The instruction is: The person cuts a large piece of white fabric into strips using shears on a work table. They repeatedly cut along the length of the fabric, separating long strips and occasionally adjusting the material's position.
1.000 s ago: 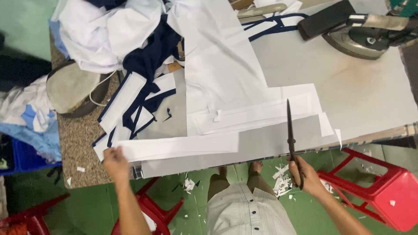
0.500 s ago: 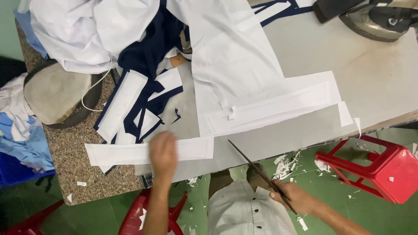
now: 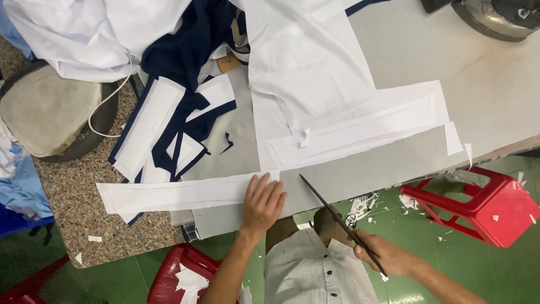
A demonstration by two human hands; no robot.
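My left hand [image 3: 262, 204] lies flat, fingers spread, on the right end of a long white fabric strip [image 3: 174, 194] at the table's near edge. My right hand [image 3: 388, 258] grips the handles of a pair of dark scissors [image 3: 332, 211]. The blades are closed and point up-left toward the strip's right end, a little short of it. Farther back lies a larger white fabric piece [image 3: 360, 132] with a stitched strip outline.
Navy and white collar pieces [image 3: 169, 129] and heaped white cloth [image 3: 84, 34] cover the table's left. A round padded cushion [image 3: 48, 112] sits far left, an iron [image 3: 495, 17] top right. A red plastic stool [image 3: 484, 202] stands on the scrap-littered green floor.
My left hand slid right along the strip from its left end to its right end. The scissors swung from upright to slanting up-left, nearing the strip. The camera moved closer.
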